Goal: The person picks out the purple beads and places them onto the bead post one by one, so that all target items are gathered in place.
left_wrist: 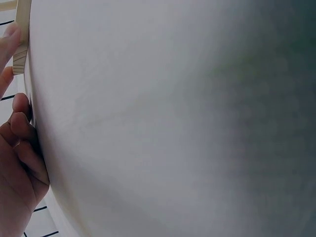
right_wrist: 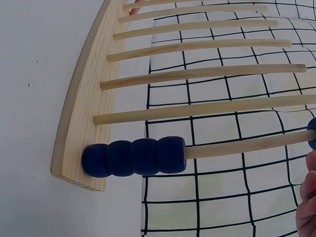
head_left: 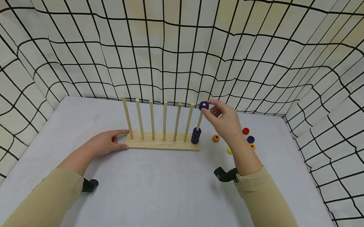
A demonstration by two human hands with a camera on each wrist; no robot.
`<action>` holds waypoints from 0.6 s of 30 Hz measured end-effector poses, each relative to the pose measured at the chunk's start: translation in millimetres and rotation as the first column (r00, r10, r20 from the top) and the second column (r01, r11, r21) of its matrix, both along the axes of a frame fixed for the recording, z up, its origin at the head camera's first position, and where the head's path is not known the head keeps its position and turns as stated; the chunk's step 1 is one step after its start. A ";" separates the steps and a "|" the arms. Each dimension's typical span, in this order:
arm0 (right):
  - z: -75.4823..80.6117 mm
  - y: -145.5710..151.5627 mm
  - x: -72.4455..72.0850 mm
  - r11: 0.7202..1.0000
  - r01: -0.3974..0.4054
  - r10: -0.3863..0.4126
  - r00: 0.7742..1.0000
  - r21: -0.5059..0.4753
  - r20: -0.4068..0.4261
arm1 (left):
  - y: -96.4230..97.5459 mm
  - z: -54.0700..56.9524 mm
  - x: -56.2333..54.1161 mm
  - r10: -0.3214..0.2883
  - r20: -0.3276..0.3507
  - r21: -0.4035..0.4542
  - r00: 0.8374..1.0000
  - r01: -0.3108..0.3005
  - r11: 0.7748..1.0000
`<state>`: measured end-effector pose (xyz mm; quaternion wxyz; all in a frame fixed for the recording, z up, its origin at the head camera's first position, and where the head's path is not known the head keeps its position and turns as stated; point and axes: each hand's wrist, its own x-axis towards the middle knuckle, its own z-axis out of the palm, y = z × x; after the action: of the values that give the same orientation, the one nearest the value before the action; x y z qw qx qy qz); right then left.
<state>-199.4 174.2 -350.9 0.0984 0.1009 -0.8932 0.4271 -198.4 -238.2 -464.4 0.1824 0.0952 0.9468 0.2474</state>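
A wooden peg stand (head_left: 163, 146) with a row of upright pegs stands on the white table. Thumb and forefinger of my left hand (head_left: 104, 143) grip the left end of its base; the left wrist view shows the other fingers curled beside the base's end (left_wrist: 19, 59). At the top of the rightmost peg, my right hand (head_left: 224, 120) pinches a dark blue bead (head_left: 203, 105), its hole facing up around the peg's tip. Several dark blue beads (right_wrist: 136, 157) are stacked at the bottom of that same peg. The remaining pegs (right_wrist: 197, 74) are bare.
Loose beads lie right of the stand: an orange one (head_left: 216, 138), a red one (head_left: 246, 131), a blue one (head_left: 251, 139), another orange one (head_left: 252, 146) and a yellow one (head_left: 229, 150) partly behind the right forearm. Black netting (head_left: 177, 52) encloses the table's back and sides.
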 end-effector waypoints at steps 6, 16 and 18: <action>1.3 0.3 0.4 1.000 -0.003 0.003 1.000 -0.009 -0.009 | -0.5 -0.2 -0.5 -0.008 -0.006 0.001 1.000 0.008 1.000; 2.8 3.5 -1.5 1.000 0.003 -0.004 0.999 -0.019 -0.036 | 0.9 1.3 -0.6 -0.012 0.001 0.003 1.000 0.012 1.000; 3.0 4.2 -1.6 1.000 0.003 -0.003 0.999 -0.020 -0.033 | 0.8 1.8 -0.5 -0.009 0.001 0.004 1.000 0.009 1.000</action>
<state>-201.0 178.5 -347.8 0.1146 0.1056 -0.8873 0.4341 -198.9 -237.4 -462.6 0.1837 0.0998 0.9458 0.2486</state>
